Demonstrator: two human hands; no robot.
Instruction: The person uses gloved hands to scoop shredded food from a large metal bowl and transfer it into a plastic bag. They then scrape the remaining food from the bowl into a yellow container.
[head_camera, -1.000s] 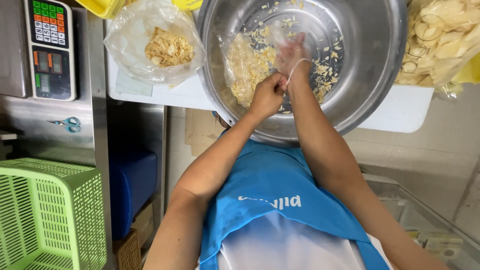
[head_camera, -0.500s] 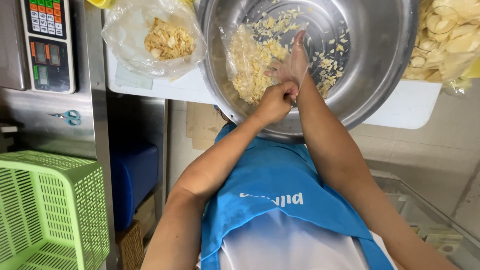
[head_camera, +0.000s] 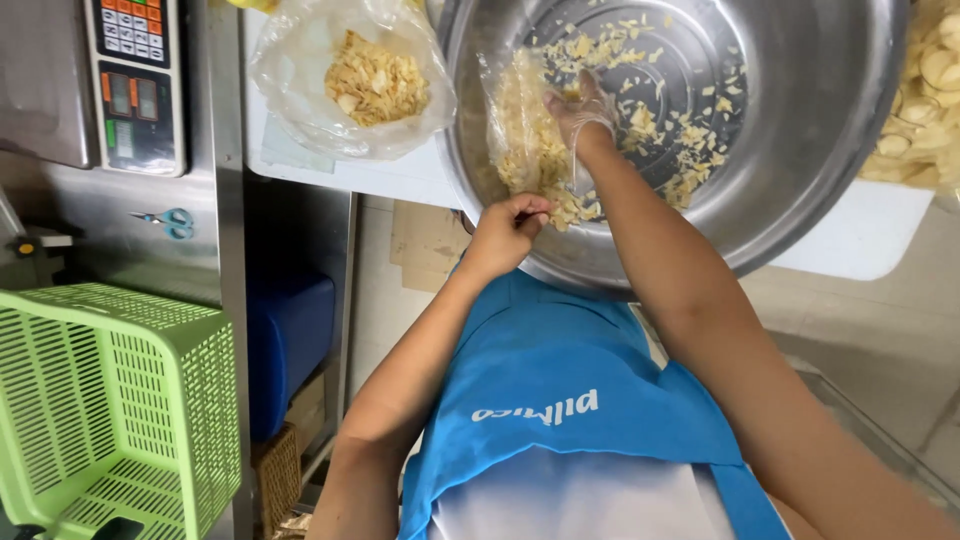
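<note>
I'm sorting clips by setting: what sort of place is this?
Probably a small food-packing or snack shop workspace: a big steel bowl of yellowish chips, a filled clear plastic bag on the counter, and a keypad weighing scale beside it.

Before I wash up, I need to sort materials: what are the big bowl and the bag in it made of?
Big bowl: likely stainless steel, shown by its shiny grey surface and ring marks. Bag: thin clear plastic film, crinkled, with pale flakes showing through.
</note>
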